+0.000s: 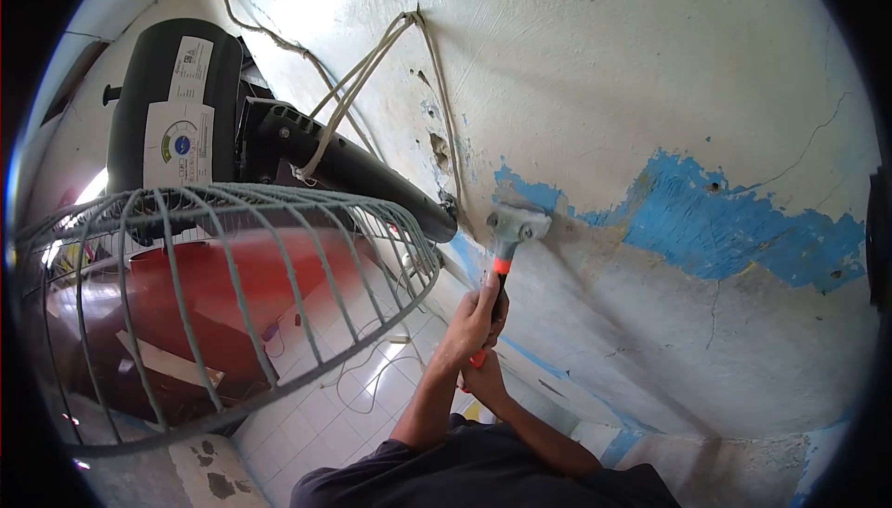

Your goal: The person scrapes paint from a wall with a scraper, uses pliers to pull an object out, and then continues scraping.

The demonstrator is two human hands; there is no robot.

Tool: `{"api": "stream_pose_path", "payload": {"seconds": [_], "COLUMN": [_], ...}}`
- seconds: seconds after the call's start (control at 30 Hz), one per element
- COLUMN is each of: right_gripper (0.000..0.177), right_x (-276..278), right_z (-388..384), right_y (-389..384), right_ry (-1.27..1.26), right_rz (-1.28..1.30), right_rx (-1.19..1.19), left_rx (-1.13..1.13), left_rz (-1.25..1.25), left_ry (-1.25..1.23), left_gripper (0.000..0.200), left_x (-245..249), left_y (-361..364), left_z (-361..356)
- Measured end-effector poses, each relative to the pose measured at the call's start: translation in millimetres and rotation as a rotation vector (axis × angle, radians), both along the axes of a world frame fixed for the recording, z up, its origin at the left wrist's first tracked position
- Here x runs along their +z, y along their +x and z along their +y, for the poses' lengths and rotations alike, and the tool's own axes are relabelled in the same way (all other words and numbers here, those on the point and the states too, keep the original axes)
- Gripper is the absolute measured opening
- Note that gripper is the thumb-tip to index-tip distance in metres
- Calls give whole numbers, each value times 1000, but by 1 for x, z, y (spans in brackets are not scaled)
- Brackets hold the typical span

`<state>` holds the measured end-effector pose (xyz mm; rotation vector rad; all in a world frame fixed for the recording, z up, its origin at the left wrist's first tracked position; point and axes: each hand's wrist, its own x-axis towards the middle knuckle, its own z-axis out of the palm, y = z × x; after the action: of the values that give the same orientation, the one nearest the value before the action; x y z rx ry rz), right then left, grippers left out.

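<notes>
Both of my hands are wrapped around one long-handled scraper (518, 225). It has a wide metal head with two bolts and a black handle with orange-red parts. My left hand (476, 317) is closed on the upper handle, below the orange band. Lower down, my right hand (483, 380) is closed around the handle's end, partly hidden by the left hand and forearm. The blade edge meets the wall (595, 71) at the lower border of a small blue patch (528, 184). A larger patch of blue paint (706, 220) shows to the right, with ragged edges.
A wall fan with a black motor housing (172, 108), wire cage (243, 294) and blurred red blades (251, 285) juts out at left, near my left arm. Cords (437, 80) hang from a wall hook around its black bracket (372, 169). White floor tiles (316, 415) lie below.
</notes>
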<state>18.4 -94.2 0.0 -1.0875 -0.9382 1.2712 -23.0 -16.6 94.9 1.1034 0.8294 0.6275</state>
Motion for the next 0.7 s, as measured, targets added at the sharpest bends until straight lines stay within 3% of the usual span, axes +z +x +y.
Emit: {"api": "stream_pose_path", "payload": {"seconds": [0.27, 0.37, 0.47, 0.57, 0.7], "right_gripper": [36, 36, 35, 33, 35], "right_x": [-5, -2, -21, 3, -14], "right_z": [8, -5, 2, 6, -5], "right_y": [0, -3, 2, 10, 6], "right_ry": [12, -94, 5, -67, -57], "right_rz": [-89, 9, -42, -32, -47], "right_rx": [-33, -22, -42, 19, 12], "left_rx": [37, 28, 66, 87, 73], "left_rz": [5, 27, 1, -44, -10], "left_ry": [16, 3, 10, -1, -19], "left_gripper": [59, 59, 59, 59, 59], "left_x": [13, -5, 3, 13, -4], "left_y": [2, 1, 6, 9, 7], "left_z": [2, -4, -2, 2, -5]}}
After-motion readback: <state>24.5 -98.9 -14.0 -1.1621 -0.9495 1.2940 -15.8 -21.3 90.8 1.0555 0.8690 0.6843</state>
